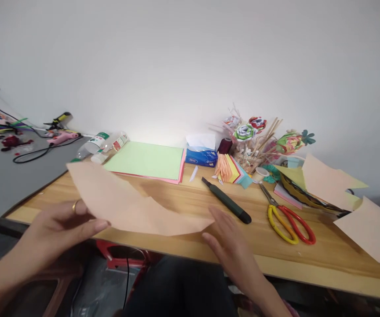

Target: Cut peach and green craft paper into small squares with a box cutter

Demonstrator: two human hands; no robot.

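Observation:
A thin sheet of pale peach paper, curved and with an uneven upper edge, is held up over the front of the wooden table. My left hand, with a ring on one finger, pinches the paper's left part between thumb and fingers. At the paper's pointed right end is my right hand, its thumb apart from its fingers; the fingertips touch or nearly touch the tip. Beyond my right hand lies a dark green utility knife. Scissors with yellow and red handles rest to its right.
A stack of coloured paper lies near the wall, beside two plastic bottles. A blue tissue pack, folded paper pieces and paper flowers stand at the back. A basket with peach sheets is at right; a pink glue gun is far left.

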